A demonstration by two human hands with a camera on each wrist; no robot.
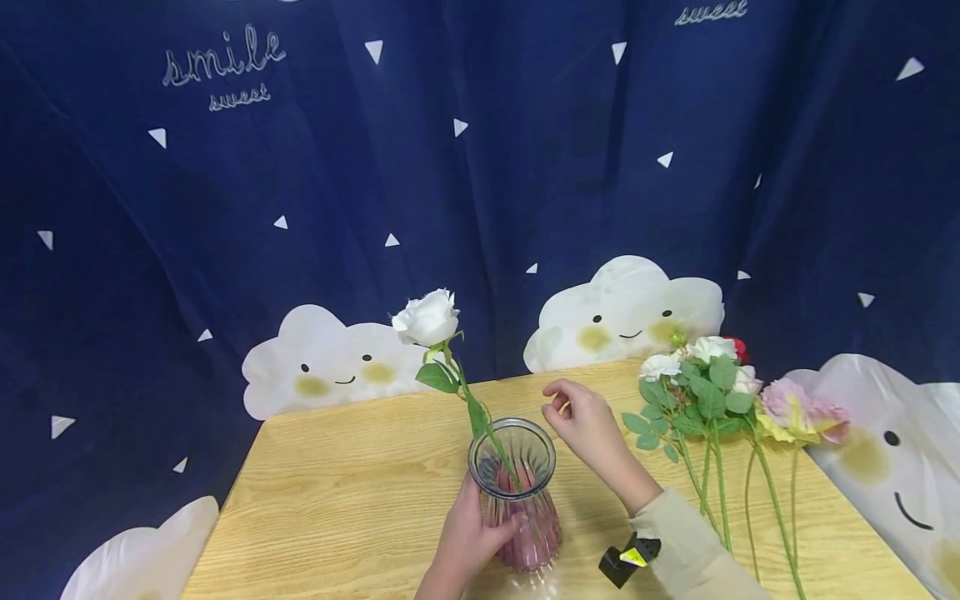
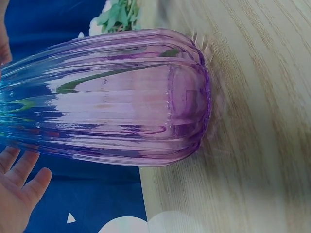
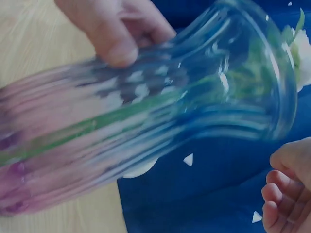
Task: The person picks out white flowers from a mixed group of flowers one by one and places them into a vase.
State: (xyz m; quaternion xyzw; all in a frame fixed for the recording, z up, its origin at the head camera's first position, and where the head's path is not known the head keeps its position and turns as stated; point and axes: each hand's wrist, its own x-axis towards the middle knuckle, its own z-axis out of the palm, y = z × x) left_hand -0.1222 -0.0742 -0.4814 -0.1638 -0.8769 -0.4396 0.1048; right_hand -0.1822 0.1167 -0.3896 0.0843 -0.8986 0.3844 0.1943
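A ribbed glass vase (image 1: 517, 500), blue at the flared neck and pink-purple at the base, stands on the wooden table. My left hand (image 1: 472, 529) holds its left side, the thumb lying across the front and the fingers partly hidden behind the glass. Inside the vase leans a white rose (image 1: 427, 318), its green stem (image 3: 87, 127) showing through the glass and its bloom tilted left above the rim. My right hand (image 1: 588, 425), fingers loosely curled around nothing, hovers just right of the rim. In the right wrist view, that same hand (image 3: 291, 194) is apart from the vase.
Several flowers lie on the table (image 1: 337, 492) at the right: white roses (image 1: 712, 348), a partly hidden red bloom (image 1: 741, 350) and a pink-yellow flower (image 1: 798, 412), stems toward me. A black device (image 1: 626, 560) sits by the right sleeve. A dark blue curtain (image 1: 322, 183) hangs behind.
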